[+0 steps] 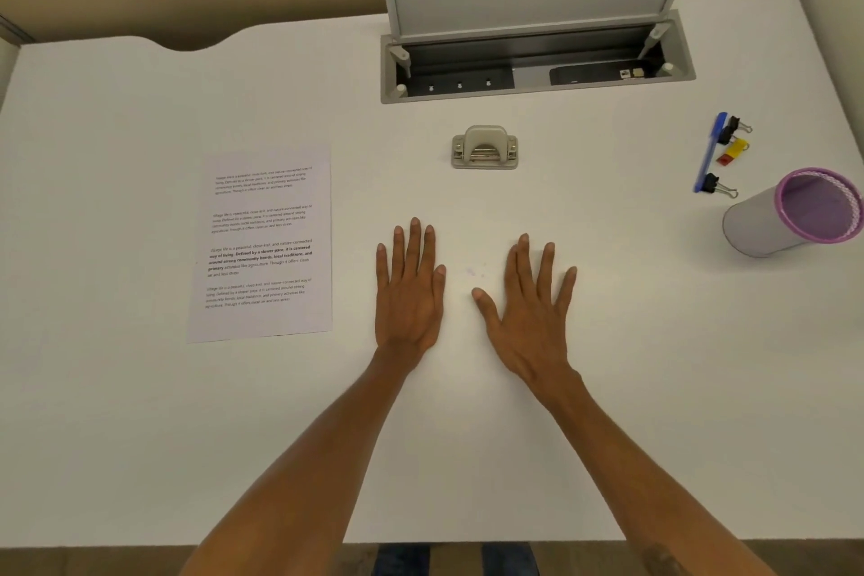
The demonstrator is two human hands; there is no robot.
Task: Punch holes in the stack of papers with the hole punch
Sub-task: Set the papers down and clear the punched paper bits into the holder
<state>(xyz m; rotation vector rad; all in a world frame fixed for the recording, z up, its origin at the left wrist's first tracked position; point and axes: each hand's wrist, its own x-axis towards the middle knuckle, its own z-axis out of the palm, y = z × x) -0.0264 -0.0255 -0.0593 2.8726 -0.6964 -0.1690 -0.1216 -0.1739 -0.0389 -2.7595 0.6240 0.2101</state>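
A stack of printed white papers (pixel 264 243) lies flat on the white desk (pixel 608 341), left of centre. A grey hole punch (pixel 485 147) stands farther back, near the middle. My left hand (pixel 407 290) rests palm down on the desk, fingers spread, just right of the papers and not touching them. My right hand (pixel 528 309) lies flat beside it, also empty. Both hands are nearer to me than the punch.
An open grey cable tray (pixel 537 61) with its lid raised is set into the desk at the back. At the right lie a blue pen (pixel 709 152), black binder clips (pixel 717 185) and a yellow clip (pixel 735 151). A purple-rimmed mesh pen cup (pixel 795 213) lies on its side.
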